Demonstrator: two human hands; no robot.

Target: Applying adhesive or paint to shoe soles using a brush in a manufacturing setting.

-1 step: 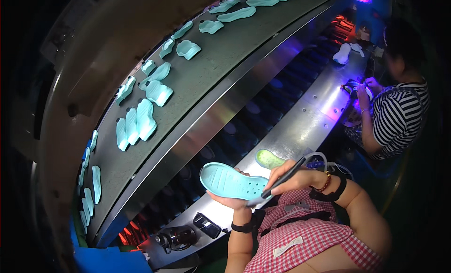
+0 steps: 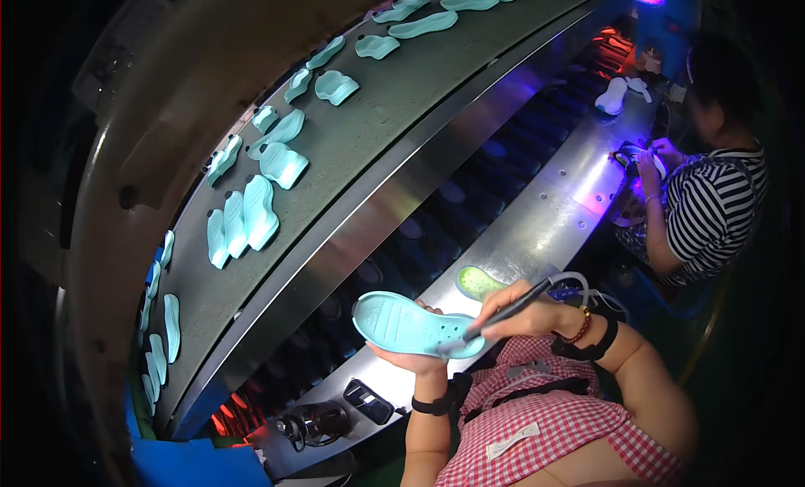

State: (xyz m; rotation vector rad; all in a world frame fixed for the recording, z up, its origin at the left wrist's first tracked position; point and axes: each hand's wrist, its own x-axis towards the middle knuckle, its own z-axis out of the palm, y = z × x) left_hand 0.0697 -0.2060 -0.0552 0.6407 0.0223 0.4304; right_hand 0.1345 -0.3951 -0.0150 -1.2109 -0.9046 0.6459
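A: Hands first. What does the left hand [image 2: 417,359] hold?

B: A light turquoise foam shoe sole [image 2: 412,325], long and flat, with its ribbed face turned up. The palm sits under it and the fingers [image 2: 429,307] curl round its far edge, closed on it. The sole hangs in the air just above the near edge of the shiny steel desk [image 2: 537,227], in front of the person's red-and-white checked apron [image 2: 545,420].

A: And the right hand [image 2: 537,317]?

B: Its fingers are pinched shut on a slim dark pen-shaped tool [image 2: 506,312]. The tip of the tool touches the sole at its heel end, on the right. A pale cable [image 2: 579,279] loops behind that hand. A red bead bracelet and a black wrist strap [image 2: 594,346] sit on the right forearm, and a black band [image 2: 436,403] on the left wrist.

A: What lies near them on the desk?

B: A small green oval insole piece [image 2: 478,282], flat, just beyond the right hand. To the left, near the desk's lower end, a black rectangular device [image 2: 367,401] and a round black and chrome fitting [image 2: 317,422].

A: Beyond the desk?

B: A row of dark rollers, then a wide grey conveyor belt [image 2: 377,126] carrying many more turquoise soles [image 2: 243,214], lying singly and in small clusters.

A: Anyone else?

B: A second person in a black-and-white striped shirt [image 2: 713,210] sits further along the desk at the right, both hands [image 2: 650,156] on something small under violet light. I cannot tell what it is. A white sole [image 2: 612,95] lies beyond them.
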